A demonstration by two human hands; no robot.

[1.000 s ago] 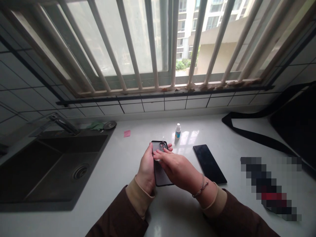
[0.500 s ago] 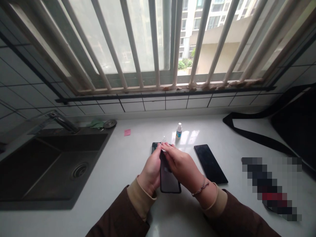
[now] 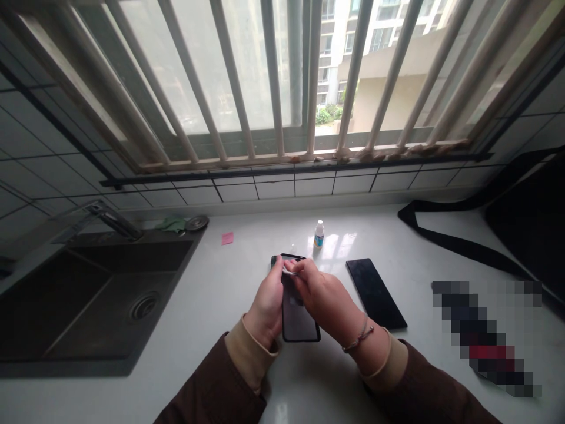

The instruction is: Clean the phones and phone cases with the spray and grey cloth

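Note:
A black-rimmed, grey phone or phone case [image 3: 301, 321] is between my hands, above the counter; which of the two I cannot tell. My left hand [image 3: 265, 300] is closed around its left side, thumb up along the edge. Behind that thumb another dark corner [image 3: 274, 262] with a light edge sticks out. My right hand [image 3: 324, 294] lies over the upper right part, fingers bent in a pinch. At its fingertips shows a thin, curved white thing [image 3: 288, 271], too small to name. The palm sides of both hands are hidden.
A small white bottle [image 3: 318, 235] stands behind the hands. To the right lie a black phone-like slab [image 3: 376, 293], a blurred-out object [image 3: 488, 338] and a black bag with strap [image 3: 525, 218]. A pink note [image 3: 227, 238] and the sink [image 3: 101, 347] are on the left.
My right fingers have bent and drawn back from the far edge, and the thin white thing now shows at their tips. The grey, black-rimmed object has shifted slightly left, uncovering its far edge.

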